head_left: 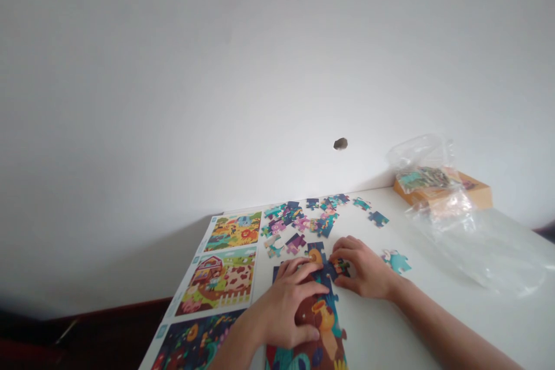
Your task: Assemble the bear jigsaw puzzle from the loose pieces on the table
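Note:
A partly joined jigsaw puzzle (310, 312) lies on the white table, showing a brown animal and an orange jar on dark blue. My left hand (288, 300) rests flat on it with the fingers spread. At the puzzle's upper right edge, my right hand (362, 269) has its thumb and fingers closed round a puzzle piece (342, 267), partly hidden by the fingers. The piece touches or nearly touches the joined part; I cannot tell which. Just beyond my hands lie a purple piece (295, 243) and a pale piece (274, 246). A teal piece (396, 262) sits right of my right hand.
Several loose pieces (286, 217) are spread toward the wall. On the left lies a picture sheet (225, 280) with farm and animal scenes. An orange box (481, 192) stands at the back right, with clear plastic bags (451, 214) on and before it. The wall has a hole (340, 144).

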Demonstrator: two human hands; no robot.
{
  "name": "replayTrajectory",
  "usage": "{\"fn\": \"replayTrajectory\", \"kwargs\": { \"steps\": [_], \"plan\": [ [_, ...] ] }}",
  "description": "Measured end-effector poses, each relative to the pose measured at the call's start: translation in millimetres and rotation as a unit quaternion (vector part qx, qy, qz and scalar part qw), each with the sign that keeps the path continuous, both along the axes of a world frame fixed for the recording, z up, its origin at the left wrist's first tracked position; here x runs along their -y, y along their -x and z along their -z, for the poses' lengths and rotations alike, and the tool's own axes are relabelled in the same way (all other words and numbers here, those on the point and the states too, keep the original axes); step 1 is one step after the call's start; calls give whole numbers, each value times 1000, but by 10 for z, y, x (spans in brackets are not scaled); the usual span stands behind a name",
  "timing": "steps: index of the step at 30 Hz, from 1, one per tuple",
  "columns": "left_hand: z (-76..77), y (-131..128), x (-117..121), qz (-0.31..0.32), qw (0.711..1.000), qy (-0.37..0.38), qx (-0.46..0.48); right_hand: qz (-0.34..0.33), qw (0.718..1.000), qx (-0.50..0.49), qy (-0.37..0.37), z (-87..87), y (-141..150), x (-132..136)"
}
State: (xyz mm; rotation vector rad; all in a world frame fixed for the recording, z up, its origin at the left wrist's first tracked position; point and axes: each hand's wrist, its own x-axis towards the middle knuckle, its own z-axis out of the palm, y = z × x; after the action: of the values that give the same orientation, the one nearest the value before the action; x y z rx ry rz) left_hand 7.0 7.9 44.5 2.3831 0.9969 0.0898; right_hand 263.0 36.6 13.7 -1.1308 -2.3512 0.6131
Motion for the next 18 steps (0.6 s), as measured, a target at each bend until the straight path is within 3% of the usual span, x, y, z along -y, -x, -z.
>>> {"fn": "replayTrajectory", "kwargs": {
  "steps": [18],
  "plan": [
    [9,-19,30,0,1000,-10,5,17,999,32,12,31,23,0]
  ]
}}
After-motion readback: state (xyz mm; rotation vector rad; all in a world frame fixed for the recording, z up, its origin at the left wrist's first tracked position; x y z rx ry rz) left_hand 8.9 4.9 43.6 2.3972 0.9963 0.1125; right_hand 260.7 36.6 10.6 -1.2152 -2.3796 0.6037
